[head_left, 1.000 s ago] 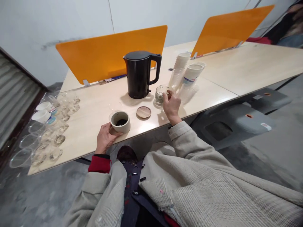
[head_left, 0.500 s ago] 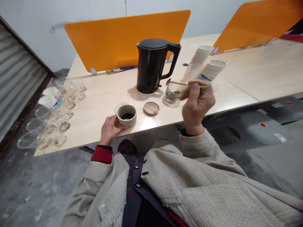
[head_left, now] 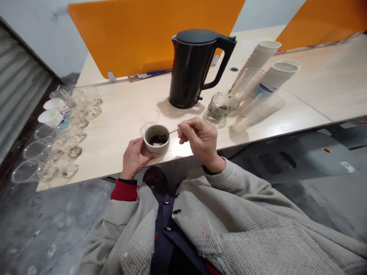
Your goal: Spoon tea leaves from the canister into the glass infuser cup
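At the near edge of the table, the left hand clasps a cup in its grip while the right hand pinches a spoon dipped into it; white grains sit on dark contents, apparently unstirred.

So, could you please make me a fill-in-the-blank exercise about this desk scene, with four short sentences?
1. The right hand holds a thin ____ that dips into the cup.
2. The left hand grips the cup; the kettle behind it is ____.
3. The jar stands to the ____ of the kettle.
4. The divider behind the kettle is ____.

Missing words: spoon; black; right; orange.
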`<act>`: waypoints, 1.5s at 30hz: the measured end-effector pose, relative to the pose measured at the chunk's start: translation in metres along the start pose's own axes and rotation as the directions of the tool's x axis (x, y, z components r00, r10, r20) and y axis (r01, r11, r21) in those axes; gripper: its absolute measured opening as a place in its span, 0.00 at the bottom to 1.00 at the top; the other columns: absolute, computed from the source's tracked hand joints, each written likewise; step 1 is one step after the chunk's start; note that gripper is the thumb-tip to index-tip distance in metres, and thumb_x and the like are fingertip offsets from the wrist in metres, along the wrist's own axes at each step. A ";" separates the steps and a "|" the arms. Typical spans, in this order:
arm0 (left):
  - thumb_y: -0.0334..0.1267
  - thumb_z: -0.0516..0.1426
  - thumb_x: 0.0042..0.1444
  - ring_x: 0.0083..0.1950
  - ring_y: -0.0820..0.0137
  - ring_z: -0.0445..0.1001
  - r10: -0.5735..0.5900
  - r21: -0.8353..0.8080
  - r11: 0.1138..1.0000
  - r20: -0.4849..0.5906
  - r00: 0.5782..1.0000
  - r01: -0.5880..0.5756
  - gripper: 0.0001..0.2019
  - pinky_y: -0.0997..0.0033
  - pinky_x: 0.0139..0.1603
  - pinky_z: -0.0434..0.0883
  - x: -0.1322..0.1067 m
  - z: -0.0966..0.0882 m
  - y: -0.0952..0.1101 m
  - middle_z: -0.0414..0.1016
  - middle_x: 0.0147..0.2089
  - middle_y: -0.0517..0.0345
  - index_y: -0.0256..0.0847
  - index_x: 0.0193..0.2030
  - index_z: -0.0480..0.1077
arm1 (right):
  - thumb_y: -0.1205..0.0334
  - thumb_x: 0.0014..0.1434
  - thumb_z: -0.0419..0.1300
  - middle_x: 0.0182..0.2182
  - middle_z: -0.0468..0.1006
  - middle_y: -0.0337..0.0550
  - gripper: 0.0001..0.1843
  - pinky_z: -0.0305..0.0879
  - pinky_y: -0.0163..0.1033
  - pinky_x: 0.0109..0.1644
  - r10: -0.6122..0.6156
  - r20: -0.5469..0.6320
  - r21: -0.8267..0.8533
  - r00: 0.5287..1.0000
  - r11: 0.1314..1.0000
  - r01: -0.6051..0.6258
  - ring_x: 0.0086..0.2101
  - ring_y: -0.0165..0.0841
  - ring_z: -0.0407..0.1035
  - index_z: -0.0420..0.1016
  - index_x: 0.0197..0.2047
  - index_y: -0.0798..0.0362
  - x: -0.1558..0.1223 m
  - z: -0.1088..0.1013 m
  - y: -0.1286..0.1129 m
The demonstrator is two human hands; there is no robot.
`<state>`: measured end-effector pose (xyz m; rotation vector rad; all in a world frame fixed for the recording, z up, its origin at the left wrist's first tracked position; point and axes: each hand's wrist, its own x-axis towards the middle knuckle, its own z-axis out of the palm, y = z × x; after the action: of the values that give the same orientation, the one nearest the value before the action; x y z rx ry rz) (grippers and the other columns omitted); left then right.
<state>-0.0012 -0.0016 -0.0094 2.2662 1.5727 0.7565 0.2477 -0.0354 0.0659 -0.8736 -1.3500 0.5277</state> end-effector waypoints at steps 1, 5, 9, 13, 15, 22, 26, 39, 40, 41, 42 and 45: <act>0.62 0.72 0.52 0.66 0.50 0.75 0.002 -0.008 1.000 0.004 1.000 -0.002 0.38 0.51 0.67 0.76 0.000 0.000 0.000 0.81 0.62 0.48 0.46 0.66 0.75 | 0.48 0.72 0.65 0.23 0.77 0.32 0.18 0.67 0.33 0.24 -0.031 0.001 -0.042 1.000 0.999 0.031 0.19 0.25 0.71 0.76 0.34 0.50 0.001 0.001 0.001; 0.66 0.70 0.53 0.66 0.50 0.75 0.012 -0.013 1.000 0.014 1.000 -0.012 0.41 0.50 0.67 0.76 -0.003 -0.002 0.000 0.80 0.63 0.47 0.45 0.67 0.74 | 0.54 0.75 0.62 0.24 0.76 0.33 0.14 0.66 0.34 0.26 -0.120 0.025 -0.220 0.993 0.968 0.122 0.20 0.25 0.70 0.77 0.36 0.49 0.002 0.004 0.009; 0.68 0.69 0.54 0.67 0.49 0.74 0.042 0.014 0.999 0.029 0.999 -0.043 0.41 0.48 0.67 0.76 -0.005 -0.004 0.002 0.80 0.63 0.46 0.45 0.67 0.73 | 0.60 0.75 0.61 0.27 0.78 0.33 0.08 0.64 0.33 0.27 -0.150 0.088 -0.296 0.985 0.940 0.170 0.21 0.23 0.67 0.76 0.40 0.49 0.003 0.005 0.017; 0.65 0.68 0.56 0.67 0.49 0.74 0.057 0.027 0.998 0.041 0.998 -0.058 0.38 0.47 0.68 0.77 -0.006 -0.006 0.004 0.81 0.62 0.46 0.45 0.66 0.74 | 0.63 0.75 0.60 0.26 0.77 0.32 0.05 0.64 0.33 0.27 -0.153 0.156 -0.338 0.976 0.920 0.199 0.21 0.25 0.68 0.76 0.44 0.47 0.006 0.002 0.016; 0.64 0.69 0.56 0.67 0.49 0.74 0.057 0.021 0.998 0.041 0.998 -0.058 0.37 0.48 0.68 0.76 -0.007 -0.006 0.005 0.81 0.62 0.46 0.45 0.66 0.74 | 0.64 0.74 0.60 0.27 0.79 0.33 0.05 0.66 0.34 0.28 -0.132 0.190 -0.340 0.973 0.921 0.192 0.23 0.26 0.70 0.77 0.44 0.45 0.008 0.002 0.015; 0.65 0.71 0.53 0.67 0.50 0.75 0.018 0.022 1.000 0.059 0.998 -0.019 0.36 0.49 0.67 0.77 -0.008 -0.009 0.008 0.80 0.62 0.48 0.48 0.62 0.76 | 0.64 0.74 0.60 0.31 0.84 0.34 0.06 0.71 0.34 0.32 -0.106 0.296 -0.337 0.949 0.918 0.208 0.27 0.28 0.75 0.78 0.46 0.44 0.005 0.004 0.013; 0.68 0.69 0.53 0.66 0.50 0.76 0.027 0.004 1.000 0.045 0.999 -0.027 0.36 0.50 0.65 0.78 -0.007 -0.010 0.010 0.80 0.60 0.48 0.47 0.60 0.77 | 0.66 0.74 0.60 0.33 0.86 0.35 0.06 0.71 0.32 0.34 -0.141 0.331 -0.299 0.933 0.922 0.245 0.29 0.27 0.77 0.78 0.46 0.46 0.004 0.004 0.014; 0.67 0.69 0.55 0.64 0.50 0.77 0.006 0.023 1.000 0.059 0.998 -0.008 0.32 0.48 0.61 0.80 -0.007 -0.010 0.011 0.81 0.58 0.49 0.48 0.58 0.77 | 0.60 0.78 0.57 0.31 0.82 0.36 0.11 0.67 0.32 0.32 -0.064 0.440 -0.268 0.896 0.942 0.199 0.28 0.26 0.74 0.75 0.41 0.48 0.007 0.015 0.011; 0.67 0.69 0.55 0.64 0.50 0.76 0.003 0.023 1.000 0.060 0.998 -0.004 0.33 0.48 0.61 0.80 -0.007 -0.010 0.011 0.81 0.58 0.48 0.48 0.58 0.77 | 0.59 0.78 0.57 0.31 0.82 0.36 0.11 0.67 0.32 0.32 -0.040 0.429 -0.243 0.903 0.957 0.158 0.28 0.26 0.74 0.75 0.41 0.48 0.008 0.014 0.010; 0.67 0.69 0.55 0.65 0.49 0.76 -0.001 0.022 1.000 0.062 0.998 -0.001 0.33 0.48 0.61 0.80 -0.007 -0.010 0.011 0.81 0.58 0.48 0.47 0.59 0.77 | 0.59 0.78 0.57 0.30 0.81 0.36 0.11 0.67 0.32 0.32 -0.007 0.413 -0.216 0.911 0.971 0.106 0.28 0.26 0.74 0.75 0.41 0.48 0.008 0.014 0.009; 0.67 0.69 0.54 0.65 0.49 0.76 -0.003 0.023 1.000 0.064 0.998 0.001 0.33 0.48 0.62 0.79 -0.006 -0.010 0.011 0.81 0.58 0.48 0.47 0.59 0.77 | 0.58 0.78 0.57 0.29 0.81 0.35 0.12 0.67 0.32 0.31 0.035 0.393 -0.188 0.919 0.981 0.043 0.27 0.26 0.73 0.75 0.40 0.48 0.009 0.014 0.007; 0.67 0.70 0.53 0.66 0.49 0.75 -0.014 0.029 1.000 0.074 0.997 0.012 0.35 0.47 0.65 0.78 -0.006 -0.009 0.011 0.81 0.59 0.48 0.48 0.59 0.77 | 0.54 0.78 0.59 0.25 0.77 0.32 0.14 0.66 0.32 0.27 0.184 0.313 -0.087 0.932 0.983 -0.164 0.22 0.25 0.69 0.74 0.37 0.48 0.012 0.011 0.004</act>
<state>0.0002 -0.0121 0.0022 2.2740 1.5724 0.6429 0.2393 -0.0211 0.0694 -0.9931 -1.5972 0.7972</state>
